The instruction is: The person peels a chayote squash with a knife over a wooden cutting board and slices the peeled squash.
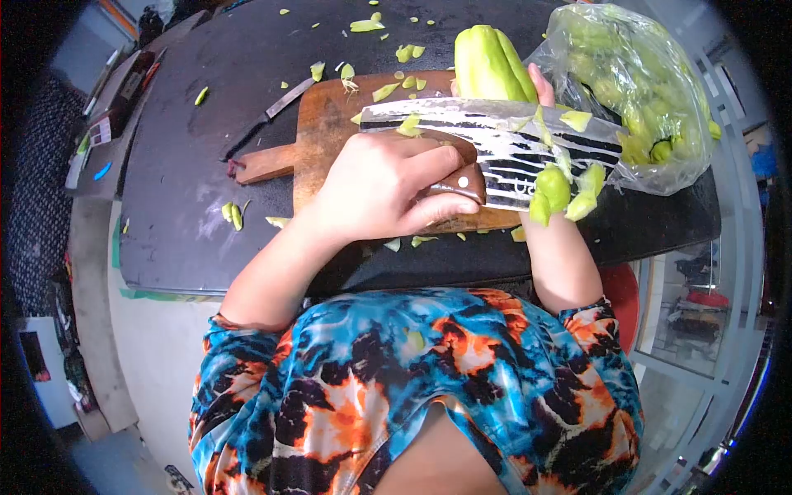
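Observation:
My left hand (388, 181) is closed round the brown riveted handle of a cleaver (503, 157). The wide blade reaches to the right above a wooden cutting board (313, 124); several green peel pieces (553, 188) cling to it. Behind the blade, my right hand (542, 85) grips a pale green, ridged chayote (491, 66) that looks peeled. Only some fingertips of that hand show; the blade hides its palm.
A clear plastic bag (668, 157) of green chayotes stands at the right. A small knife (272, 115) lies left of the board. Peel scraps (367, 25) are scattered over the dark table (190, 165). A red stool (619, 297) shows beneath the table's right side.

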Action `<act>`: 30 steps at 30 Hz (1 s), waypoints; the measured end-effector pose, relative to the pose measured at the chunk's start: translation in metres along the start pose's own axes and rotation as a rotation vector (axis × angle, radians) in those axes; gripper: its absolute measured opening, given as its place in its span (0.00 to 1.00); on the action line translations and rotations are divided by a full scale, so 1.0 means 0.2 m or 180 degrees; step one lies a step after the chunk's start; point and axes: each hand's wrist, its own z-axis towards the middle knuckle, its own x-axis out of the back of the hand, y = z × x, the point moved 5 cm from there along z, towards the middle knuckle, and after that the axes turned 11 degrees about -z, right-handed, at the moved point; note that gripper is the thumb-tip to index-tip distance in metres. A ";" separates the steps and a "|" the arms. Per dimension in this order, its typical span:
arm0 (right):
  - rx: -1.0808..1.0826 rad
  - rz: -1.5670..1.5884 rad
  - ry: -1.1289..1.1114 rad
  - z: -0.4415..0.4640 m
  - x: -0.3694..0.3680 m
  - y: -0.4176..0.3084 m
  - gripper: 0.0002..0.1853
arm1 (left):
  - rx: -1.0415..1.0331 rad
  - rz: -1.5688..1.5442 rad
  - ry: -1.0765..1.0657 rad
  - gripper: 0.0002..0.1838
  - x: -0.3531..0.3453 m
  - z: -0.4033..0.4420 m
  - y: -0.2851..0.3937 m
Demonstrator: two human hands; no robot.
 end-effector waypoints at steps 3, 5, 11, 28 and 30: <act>0.0151 -0.0472 0.0345 0.00 0.03 -0.01 0.32 | -0.0005 0.0169 0.0013 0.22 0.01 -0.01 -0.02; 0.0131 -0.0178 0.0236 0.00 0.06 -0.04 0.29 | 0.0050 0.0359 0.0000 0.22 0.01 -0.01 -0.03; 0.0818 -0.1741 0.1015 0.00 0.01 -0.08 0.39 | 0.1817 0.0696 0.1265 0.19 0.26 -0.12 -0.44; 0.0602 -0.0004 -0.0360 -0.01 0.05 -0.06 0.25 | 0.0142 0.0220 0.0314 0.16 0.05 -0.01 -0.08; 0.0317 -0.0269 0.0320 -0.03 0.02 -0.03 0.27 | 0.0055 0.0182 0.0243 0.21 0.01 -0.02 -0.06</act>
